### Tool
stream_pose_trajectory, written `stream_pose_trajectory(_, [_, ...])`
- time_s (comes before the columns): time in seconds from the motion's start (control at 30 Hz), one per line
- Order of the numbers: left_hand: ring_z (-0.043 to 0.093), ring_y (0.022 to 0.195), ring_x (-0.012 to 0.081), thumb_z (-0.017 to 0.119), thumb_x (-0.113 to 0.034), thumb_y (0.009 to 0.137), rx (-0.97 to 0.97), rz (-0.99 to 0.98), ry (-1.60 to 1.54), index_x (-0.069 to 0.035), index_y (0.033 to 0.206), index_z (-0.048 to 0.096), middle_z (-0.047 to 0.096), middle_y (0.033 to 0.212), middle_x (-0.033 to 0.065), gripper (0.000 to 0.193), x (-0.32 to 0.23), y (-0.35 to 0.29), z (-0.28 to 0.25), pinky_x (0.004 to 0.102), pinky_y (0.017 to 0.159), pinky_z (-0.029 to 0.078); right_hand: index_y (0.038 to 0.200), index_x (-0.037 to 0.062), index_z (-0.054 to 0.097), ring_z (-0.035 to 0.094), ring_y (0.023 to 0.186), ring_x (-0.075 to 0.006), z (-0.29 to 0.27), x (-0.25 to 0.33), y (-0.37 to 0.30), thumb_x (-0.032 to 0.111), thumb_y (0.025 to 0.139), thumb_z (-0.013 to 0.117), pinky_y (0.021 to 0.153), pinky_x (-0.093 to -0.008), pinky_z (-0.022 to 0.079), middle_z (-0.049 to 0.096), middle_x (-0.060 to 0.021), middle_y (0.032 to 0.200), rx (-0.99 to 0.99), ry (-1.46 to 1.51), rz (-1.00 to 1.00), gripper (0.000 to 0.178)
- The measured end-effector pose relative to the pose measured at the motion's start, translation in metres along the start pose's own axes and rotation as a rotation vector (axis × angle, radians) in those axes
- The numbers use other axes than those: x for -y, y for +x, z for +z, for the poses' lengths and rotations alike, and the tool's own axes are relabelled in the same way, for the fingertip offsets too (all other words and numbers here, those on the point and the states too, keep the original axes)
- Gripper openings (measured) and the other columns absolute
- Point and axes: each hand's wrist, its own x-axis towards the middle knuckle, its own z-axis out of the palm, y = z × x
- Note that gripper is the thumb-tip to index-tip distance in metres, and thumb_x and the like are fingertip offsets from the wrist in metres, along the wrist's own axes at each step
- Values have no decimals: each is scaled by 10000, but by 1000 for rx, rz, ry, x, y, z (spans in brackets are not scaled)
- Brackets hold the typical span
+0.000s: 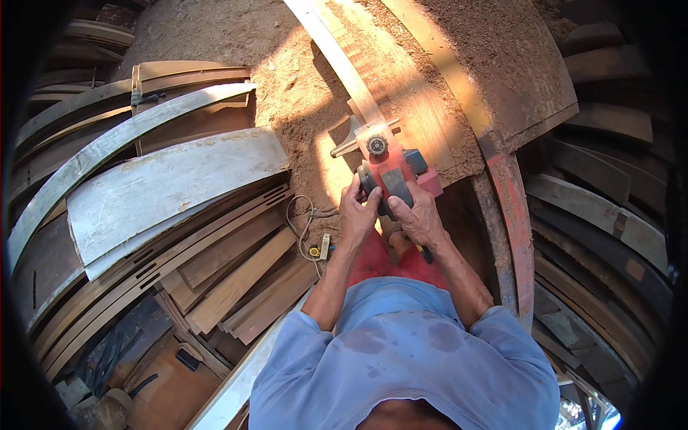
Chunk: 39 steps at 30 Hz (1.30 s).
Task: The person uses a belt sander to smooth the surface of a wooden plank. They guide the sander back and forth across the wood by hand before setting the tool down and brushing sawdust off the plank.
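Both of my hands are on a red electric hand planer [390, 168] with a round black knob on its front end. My left hand [357, 213] grips the black cover on the planer's left side. Closed round the dark rear part of the tool, my right hand [419, 216] has its thumb on top. Just ahead of the planer's front end, a long pale wooden strip [347, 64] runs away from me. Whether the planer's sole touches the wood is hidden beneath its body.
A sawdust-covered wooden panel [423, 93] lies ahead, with a curved, red-painted beam [510, 215] along its right. Stacked boards stand at right; a pale sheet [172, 190] tops the left stack. A cord [304, 226] and yellow tape measure [314, 251] lie by my left forearm.
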Motion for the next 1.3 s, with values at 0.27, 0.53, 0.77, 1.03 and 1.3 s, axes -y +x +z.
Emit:
stream_pose_trajectory(0.27, [670,983,121,686,-165,989,18,78,16,27,1338,640,727,1138,72,400,-69,62,-23,294,865,542,1131,-26,665,750,872,-318,12,30,75,634,965,646,772,-435,569,735,-200,888,13,13,10,681])
stream_pose_trajectory(0.53, [642,1015,112,684,-173,1023,23,169,-12,-1,1346,657,718,1172,50,367,-103,155,-61,280,935,506,999,12,636,604,656,-158,31,61,181,590,1014,600,608,-330,488,626,-75,753,6,57,-98,579])
stream_pose_trajectory(0.77, [596,856,86,670,-269,1043,-27,223,-154,-3,1222,711,714,990,21,323,-123,174,-73,263,777,488,940,45,580,538,540,-89,34,85,196,565,1058,539,492,-266,445,573,-9,705,35,118,-223,535])
stream_pose_trajectory(1.03, [663,1003,118,660,-240,1033,77,179,-30,43,1382,606,704,1203,101,452,-92,80,-47,275,887,532,1004,-22,641,697,821,-305,23,54,93,635,989,596,746,-436,541,685,-181,830,53,64,24,658])
stream_pose_trajectory(1.3, [680,1151,300,799,-193,930,36,31,117,37,1522,446,553,1295,211,726,-2,-51,6,392,946,598,1084,7,630,571,656,-113,0,-6,-52,548,995,630,593,-307,486,597,-34,746,11,35,47,547])
